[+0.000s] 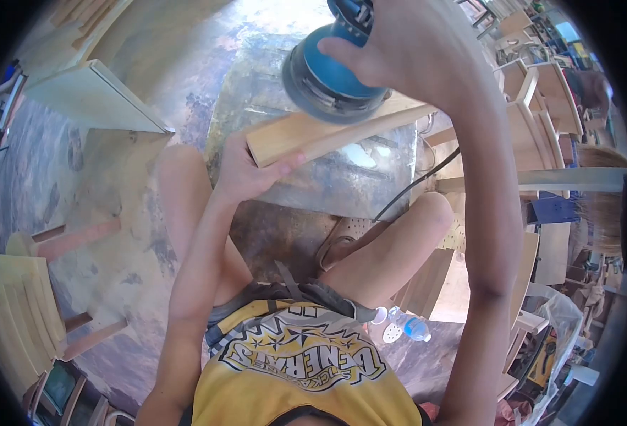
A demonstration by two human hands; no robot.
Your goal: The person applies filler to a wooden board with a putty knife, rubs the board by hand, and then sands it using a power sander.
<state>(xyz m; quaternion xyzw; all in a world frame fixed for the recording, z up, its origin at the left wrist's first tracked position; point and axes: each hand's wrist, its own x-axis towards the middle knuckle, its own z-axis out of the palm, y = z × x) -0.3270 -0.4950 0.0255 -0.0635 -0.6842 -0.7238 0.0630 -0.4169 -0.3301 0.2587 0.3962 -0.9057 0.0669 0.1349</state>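
My right hand is wrapped round the top of a blue power sander, whose round base overlaps the upper face of a pale wooden board. The sander's rim looks smeared, as if in motion. At the board's near left end, my left hand grips it, thumb along the front edge and fingers hidden behind. Beneath the board is a low, worn work surface that stands in front of my seated legs. A dark cord runs down by the right side of this surface.
A light panel stands at the upper left. Stacked wooden pieces sit at the lower left. On the right are wooden frames and a long plank. A plastic bottle lies on the floor beside me.
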